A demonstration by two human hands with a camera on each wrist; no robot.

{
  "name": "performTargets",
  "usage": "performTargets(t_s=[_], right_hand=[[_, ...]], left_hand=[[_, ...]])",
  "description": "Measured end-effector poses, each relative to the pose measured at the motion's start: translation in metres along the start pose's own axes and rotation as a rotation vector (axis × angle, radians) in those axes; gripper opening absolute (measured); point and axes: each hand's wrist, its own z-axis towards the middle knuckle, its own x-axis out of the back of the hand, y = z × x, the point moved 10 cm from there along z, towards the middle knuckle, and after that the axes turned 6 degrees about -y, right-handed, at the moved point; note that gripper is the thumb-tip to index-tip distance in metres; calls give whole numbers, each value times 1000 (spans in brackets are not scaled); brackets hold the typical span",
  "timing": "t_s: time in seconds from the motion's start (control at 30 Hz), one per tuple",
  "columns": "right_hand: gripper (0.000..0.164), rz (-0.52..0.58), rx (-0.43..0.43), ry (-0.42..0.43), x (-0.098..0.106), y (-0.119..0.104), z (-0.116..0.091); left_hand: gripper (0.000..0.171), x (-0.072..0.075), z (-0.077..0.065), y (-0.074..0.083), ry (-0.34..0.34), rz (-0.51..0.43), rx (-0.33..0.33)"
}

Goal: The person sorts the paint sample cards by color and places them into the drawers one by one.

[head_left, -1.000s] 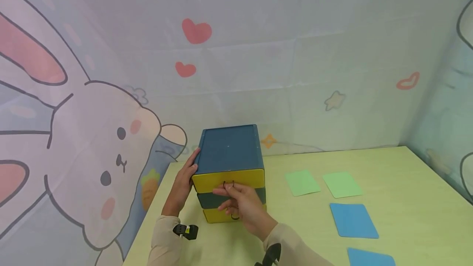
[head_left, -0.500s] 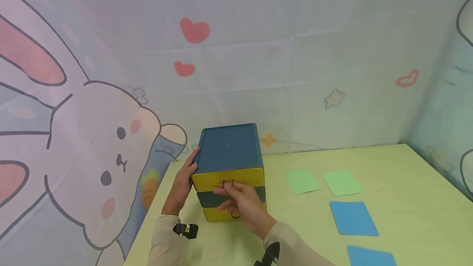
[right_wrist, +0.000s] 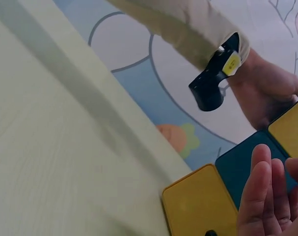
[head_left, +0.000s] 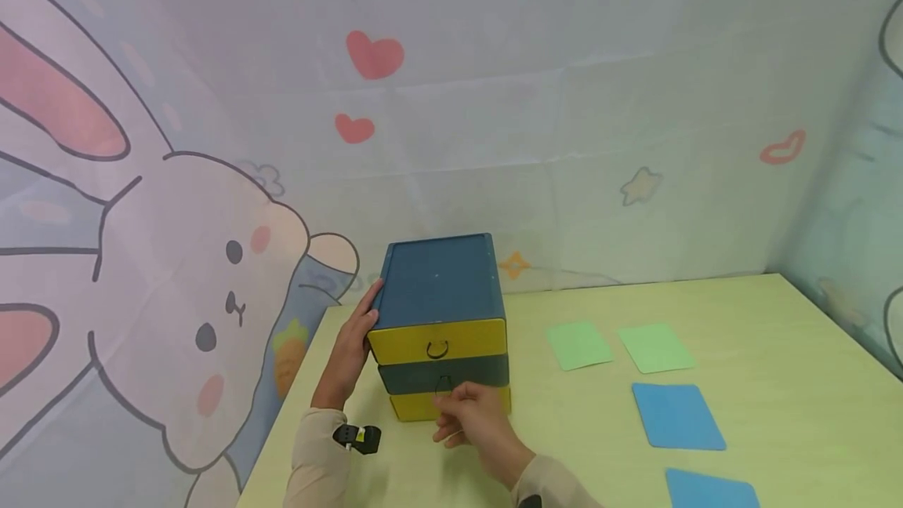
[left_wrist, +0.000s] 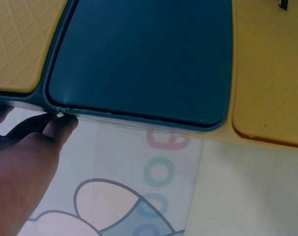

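A three-tier drawer box [head_left: 440,281] has a dark blue top. Its top drawer [head_left: 395,345] and bottom drawer [head_left: 412,408] are yellow; the middle drawer [head_left: 409,376] is dark green. My left hand [head_left: 347,351] rests along the box's left side, fingers [left_wrist: 60,129] fairly straight against the wall. My right hand [head_left: 480,422] is in front of the middle drawer, thumb and forefinger pinching its thin black ring handle [head_left: 444,381]; the pinch itself is small in the head view. The other fingers [right_wrist: 261,182] extend below. The top drawer's ring handle [head_left: 437,350] hangs down untouched.
Two green paper squares [head_left: 580,346] and two blue ones [head_left: 679,416] lie right of the box on the pale yellow table [head_left: 790,382]. A printed cloth backdrop [head_left: 564,139] stands behind the table and at its sides.
My right hand has let go of the top drawer's ring handle and moved down to the middle drawer's. My left hand has stayed on the box's side.
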Motion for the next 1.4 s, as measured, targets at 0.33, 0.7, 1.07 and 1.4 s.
performTargets(t_s=[0.33, 0.7, 1.07, 1.4], right_hand=[[33, -8, -32, 22, 5, 14, 3], [27, 41, 20, -12, -1, 5, 10], [23, 13, 34, 4, 0, 8, 4], [21, 28, 27, 7, -2, 18, -6]], left_hand=[[56, 1, 1, -1, -3, -7, -3], [56, 0, 2, -2, 0, -12, 0], [56, 1, 2, -5, -6, -6, 8], [55, 1, 3, -5, 1, -1, 10]])
